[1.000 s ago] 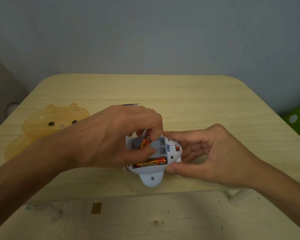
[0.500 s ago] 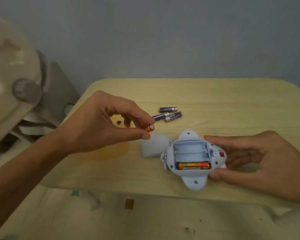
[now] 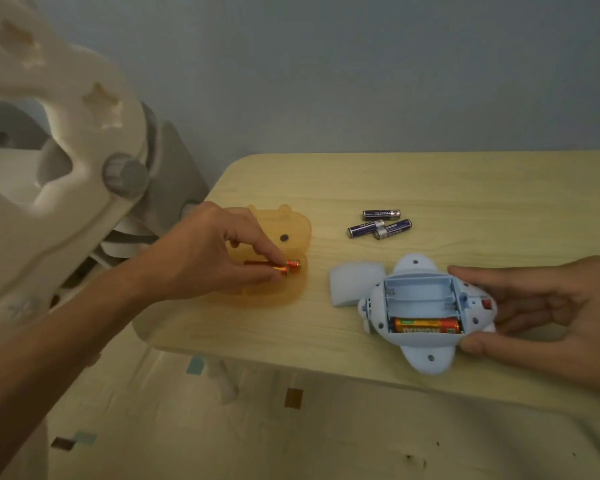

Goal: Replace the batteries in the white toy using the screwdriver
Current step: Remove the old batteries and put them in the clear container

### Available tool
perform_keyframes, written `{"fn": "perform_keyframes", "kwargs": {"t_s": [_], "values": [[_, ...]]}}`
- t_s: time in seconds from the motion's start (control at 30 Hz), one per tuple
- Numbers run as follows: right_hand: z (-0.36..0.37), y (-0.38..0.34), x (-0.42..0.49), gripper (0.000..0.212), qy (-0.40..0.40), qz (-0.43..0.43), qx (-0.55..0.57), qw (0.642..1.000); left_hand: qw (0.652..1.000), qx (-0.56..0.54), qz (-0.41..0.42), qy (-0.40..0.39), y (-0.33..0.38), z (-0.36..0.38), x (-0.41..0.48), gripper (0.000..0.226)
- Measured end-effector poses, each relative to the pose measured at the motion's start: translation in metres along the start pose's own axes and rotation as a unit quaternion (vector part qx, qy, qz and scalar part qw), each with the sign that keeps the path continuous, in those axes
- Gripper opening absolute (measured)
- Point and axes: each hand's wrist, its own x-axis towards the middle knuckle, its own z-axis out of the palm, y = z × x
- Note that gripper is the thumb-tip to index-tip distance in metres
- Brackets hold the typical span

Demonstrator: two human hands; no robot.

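Note:
The white toy (image 3: 426, 358) lies belly-up near the table's front edge with its battery bay open. One orange battery (image 3: 426, 326) sits in the nearest slot; the other slots are bare. My right hand (image 3: 534, 306) grips the toy's right side. The loose white cover (image 3: 355, 284) lies just left of the toy. My left hand (image 3: 205, 251) pinches an orange battery (image 3: 280, 270) over the orange bear-shaped tray (image 3: 291, 230), beside another orange battery (image 3: 293, 263) lying in it. Three purple batteries (image 3: 380, 223) lie on the table behind the toy. No screwdriver is visible.
The light wooden table (image 3: 430, 181) ends at its left edge just past the tray. A large cream and grey plastic chair-like frame (image 3: 84, 150) stands close on the left. Patterned floor matting (image 3: 222, 427) lies below the front edge.
My left hand pulled an orange battery out of the toy's bay and carried it left and down into the orange tray. The view swung left. My right hand kept hold of the toy.

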Motion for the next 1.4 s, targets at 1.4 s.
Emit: {"fn": "perform_keyframes", "kwargs": {"t_s": [1.4], "values": [[-0.01, 0.006, -0.001, 0.06, 0.048, 0.017, 0.041, 0.998, 0.953, 0.04, 0.278, -0.111, 0.11, 0.084, 0.062, 0.017]]}}
